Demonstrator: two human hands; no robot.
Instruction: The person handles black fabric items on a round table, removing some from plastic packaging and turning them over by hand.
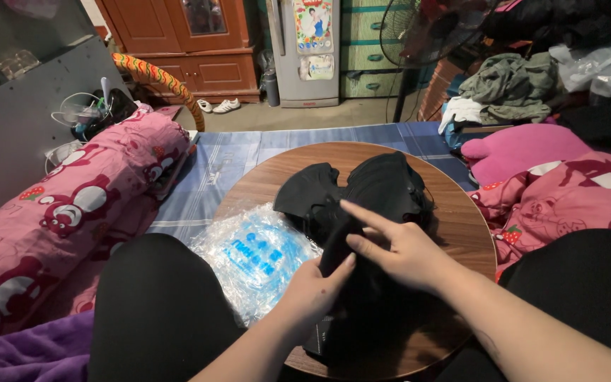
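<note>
A black garment lies bunched on a round wooden table between my knees. My left hand grips the near fold of the black cloth from the left, thumb on top. My right hand rests on the same fold from the right, index finger stretched out toward the far left and the other fingers curled over the cloth. Both hands sit close together at the table's near side. The lower part of the garment hangs toward me, partly hidden under my forearms.
A crinkled clear plastic bag with blue print lies on the table's left edge. A pink patterned bedroll lies at left, a pink blanket at right. Behind stand a fan, a small fridge and a wooden cabinet.
</note>
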